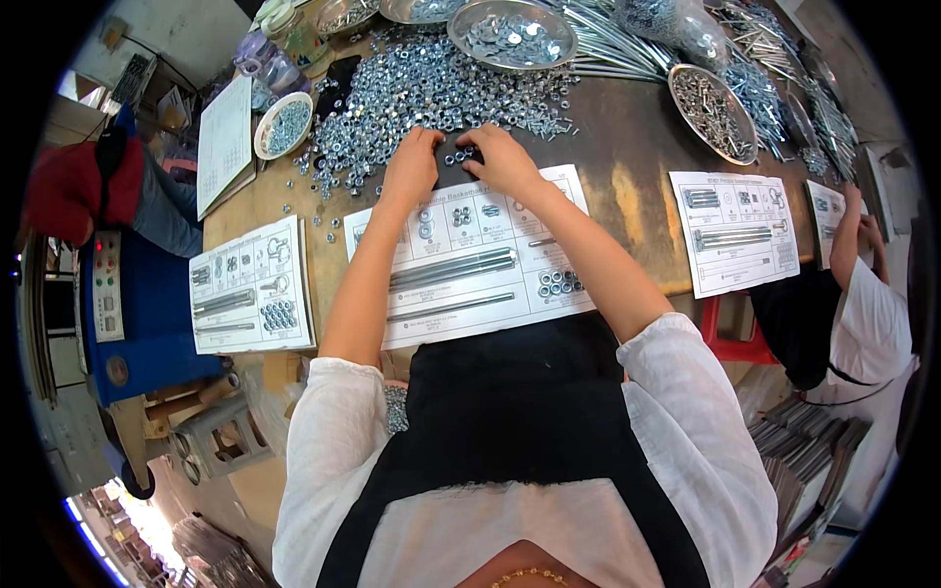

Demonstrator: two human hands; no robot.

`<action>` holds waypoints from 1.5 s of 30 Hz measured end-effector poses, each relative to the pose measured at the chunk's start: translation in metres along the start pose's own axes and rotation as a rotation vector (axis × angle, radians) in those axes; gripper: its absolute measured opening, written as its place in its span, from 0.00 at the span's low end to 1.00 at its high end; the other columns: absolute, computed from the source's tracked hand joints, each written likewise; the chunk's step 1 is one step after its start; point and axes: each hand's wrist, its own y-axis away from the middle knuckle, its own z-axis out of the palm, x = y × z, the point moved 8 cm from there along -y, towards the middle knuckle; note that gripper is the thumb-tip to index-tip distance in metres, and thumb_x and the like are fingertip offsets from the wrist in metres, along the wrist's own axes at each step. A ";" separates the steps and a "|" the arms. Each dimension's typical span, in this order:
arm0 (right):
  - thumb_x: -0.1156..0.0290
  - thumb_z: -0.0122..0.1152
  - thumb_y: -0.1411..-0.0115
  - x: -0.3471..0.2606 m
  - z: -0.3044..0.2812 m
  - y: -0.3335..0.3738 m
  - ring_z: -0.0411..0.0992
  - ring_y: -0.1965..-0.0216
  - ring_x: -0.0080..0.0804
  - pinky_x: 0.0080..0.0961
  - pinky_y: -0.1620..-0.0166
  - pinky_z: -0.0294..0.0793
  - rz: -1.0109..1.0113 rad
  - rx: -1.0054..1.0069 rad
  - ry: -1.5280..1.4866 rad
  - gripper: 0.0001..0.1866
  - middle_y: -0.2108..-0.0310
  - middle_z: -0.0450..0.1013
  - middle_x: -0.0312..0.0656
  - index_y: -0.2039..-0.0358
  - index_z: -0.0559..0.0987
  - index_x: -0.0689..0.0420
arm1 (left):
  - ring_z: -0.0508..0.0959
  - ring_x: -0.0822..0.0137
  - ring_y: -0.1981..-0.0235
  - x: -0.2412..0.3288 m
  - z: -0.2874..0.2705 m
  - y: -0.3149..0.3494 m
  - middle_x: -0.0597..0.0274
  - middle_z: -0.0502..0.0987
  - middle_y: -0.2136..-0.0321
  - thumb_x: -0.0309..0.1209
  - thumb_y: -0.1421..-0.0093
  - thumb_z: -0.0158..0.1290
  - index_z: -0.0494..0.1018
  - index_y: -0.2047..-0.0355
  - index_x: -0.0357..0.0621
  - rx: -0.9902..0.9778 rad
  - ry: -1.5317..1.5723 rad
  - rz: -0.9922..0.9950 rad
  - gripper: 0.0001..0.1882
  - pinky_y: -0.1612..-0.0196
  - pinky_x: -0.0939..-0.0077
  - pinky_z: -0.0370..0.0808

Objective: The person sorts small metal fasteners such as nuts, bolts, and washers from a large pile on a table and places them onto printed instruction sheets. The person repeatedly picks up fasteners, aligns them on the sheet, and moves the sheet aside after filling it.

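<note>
At the near edge of a large heap of silvery hex nuts (392, 96), both my hands rest low over the dark tabletop. My left hand (416, 157) is curled with its fingers bent downward; whatever lies under them is hidden. Facing it, my right hand (500, 159) bends its fingers and thumb around a few loose nuts (459, 157), some of which lie in the gap between the hands. Below my wrists lies a white printed sheet (451, 250) with pictures of bolts, rods, washers and nuts. My forearms cross over its two sides.
A metal bowl of washers (512, 35) stands behind the heap, a bowl of screws (714, 113) to the right. A white dish (284, 125) holds small parts. More printed sheets lie left (250, 284) and right (735, 233). Long rods (613, 44) lie behind. A co-worker (867, 314) sits at right.
</note>
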 end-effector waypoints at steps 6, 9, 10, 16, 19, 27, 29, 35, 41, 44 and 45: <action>0.76 0.61 0.44 0.002 -0.022 -0.004 0.73 0.54 0.45 0.39 0.54 0.76 0.020 0.150 0.065 0.13 0.58 0.72 0.42 0.57 0.78 0.54 | 0.78 0.47 0.61 -0.011 -0.016 -0.003 0.53 0.73 0.60 0.24 0.38 0.48 0.76 0.58 0.44 0.038 -0.063 -0.109 0.10 0.58 0.56 0.76; 0.75 0.61 0.44 0.005 -0.020 -0.016 0.74 0.55 0.44 0.39 0.55 0.76 0.003 0.189 0.170 0.11 0.58 0.72 0.42 0.59 0.78 0.53 | 0.79 0.49 0.62 -0.014 -0.017 0.000 0.54 0.72 0.60 0.26 0.38 0.50 0.76 0.58 0.45 0.042 -0.093 -0.089 0.09 0.60 0.56 0.77; 0.74 0.61 0.44 0.007 -0.017 -0.019 0.74 0.56 0.43 0.39 0.56 0.77 0.052 0.152 0.186 0.10 0.59 0.72 0.42 0.60 0.78 0.53 | 0.79 0.50 0.62 -0.015 -0.015 -0.001 0.55 0.72 0.60 0.26 0.38 0.51 0.76 0.57 0.46 0.012 -0.127 -0.091 0.09 0.60 0.57 0.77; 0.74 0.61 0.45 0.016 -0.013 -0.020 0.75 0.59 0.45 0.40 0.58 0.76 0.076 0.108 0.083 0.07 0.61 0.73 0.43 0.64 0.79 0.54 | 0.79 0.50 0.62 -0.013 -0.022 0.000 0.54 0.72 0.59 0.31 0.40 0.58 0.72 0.55 0.49 0.108 -0.172 -0.157 0.13 0.61 0.57 0.77; 0.76 0.64 0.48 0.024 -0.017 -0.013 0.76 0.63 0.43 0.38 0.58 0.76 0.084 0.040 -0.055 0.08 0.65 0.74 0.44 0.65 0.81 0.56 | 0.79 0.50 0.61 -0.012 -0.023 -0.006 0.54 0.73 0.60 0.31 0.40 0.59 0.73 0.56 0.49 0.020 -0.217 -0.172 0.13 0.62 0.58 0.77; 0.75 0.70 0.50 0.014 -0.020 0.001 0.75 0.60 0.42 0.34 0.57 0.75 0.017 -0.038 -0.091 0.14 0.63 0.74 0.44 0.61 0.82 0.55 | 0.77 0.60 0.67 0.012 0.008 0.009 0.56 0.72 0.62 0.30 0.43 0.62 0.76 0.56 0.42 -0.106 0.099 -0.004 0.15 0.61 0.68 0.75; 0.74 0.71 0.51 0.013 -0.014 -0.005 0.75 0.59 0.42 0.35 0.56 0.75 -0.013 -0.053 -0.024 0.15 0.64 0.74 0.43 0.61 0.82 0.54 | 0.77 0.60 0.66 0.011 0.010 0.005 0.57 0.73 0.64 0.30 0.43 0.62 0.76 0.57 0.43 -0.130 0.112 -0.072 0.14 0.60 0.68 0.75; 0.71 0.71 0.51 0.016 -0.013 -0.008 0.77 0.65 0.41 0.34 0.59 0.76 0.008 -0.010 -0.097 0.11 0.69 0.78 0.44 0.66 0.84 0.55 | 0.79 0.55 0.62 0.016 0.012 0.007 0.58 0.74 0.63 0.33 0.41 0.59 0.76 0.57 0.48 -0.178 0.098 -0.070 0.12 0.59 0.61 0.75; 0.68 0.72 0.47 0.024 -0.068 0.029 0.74 0.70 0.19 0.19 0.64 0.75 0.222 0.028 -0.425 0.14 0.70 0.80 0.36 0.60 0.85 0.56 | 0.77 0.58 0.69 0.020 0.012 0.009 0.56 0.73 0.69 0.27 0.46 0.61 0.76 0.60 0.43 -0.080 0.111 0.052 0.12 0.64 0.67 0.75; 0.70 0.71 0.46 0.022 -0.110 0.085 0.72 0.70 0.17 0.18 0.65 0.73 0.279 0.014 -0.380 0.12 0.70 0.79 0.33 0.60 0.85 0.56 | 0.74 0.68 0.75 0.017 0.010 0.011 0.60 0.74 0.70 0.26 0.46 0.62 0.78 0.61 0.43 -0.099 0.152 0.027 0.11 0.71 0.74 0.72; 0.71 0.72 0.46 0.026 -0.120 0.105 0.72 0.71 0.18 0.18 0.65 0.72 0.268 0.004 -0.343 0.12 0.70 0.79 0.33 0.60 0.85 0.55 | 0.72 0.74 0.78 0.024 0.004 0.011 0.63 0.73 0.71 0.25 0.48 0.63 0.79 0.61 0.43 -0.111 0.233 -0.028 0.12 0.73 0.78 0.70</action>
